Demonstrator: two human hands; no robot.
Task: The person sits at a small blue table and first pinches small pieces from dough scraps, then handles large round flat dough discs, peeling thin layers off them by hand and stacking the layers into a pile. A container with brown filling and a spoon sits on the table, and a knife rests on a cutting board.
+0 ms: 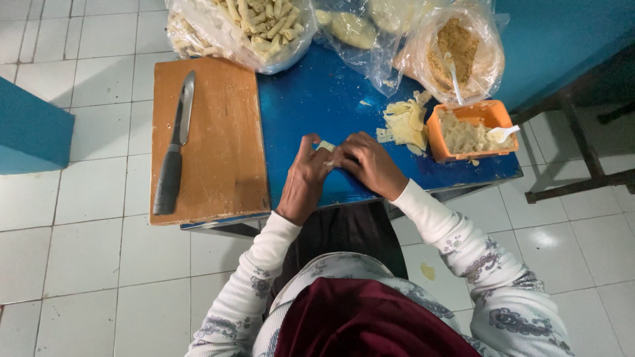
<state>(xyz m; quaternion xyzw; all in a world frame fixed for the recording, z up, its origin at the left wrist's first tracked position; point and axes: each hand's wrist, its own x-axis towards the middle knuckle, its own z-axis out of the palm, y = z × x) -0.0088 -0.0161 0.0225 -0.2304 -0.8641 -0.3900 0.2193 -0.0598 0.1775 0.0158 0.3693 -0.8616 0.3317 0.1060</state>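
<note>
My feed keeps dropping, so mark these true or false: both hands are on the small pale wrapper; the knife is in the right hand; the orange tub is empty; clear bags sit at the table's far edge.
1. Both the left hand and the right hand pinch the small pale dough wrapper: true.
2. The dark-handled steel knife is in the right hand: false, it lies untouched on the brown wooden cutting board.
3. The orange plastic tub is empty: false, it holds pale filling and a white spoon.
4. Clear plastic bags sit at the blue table's far edge: true.
</note>
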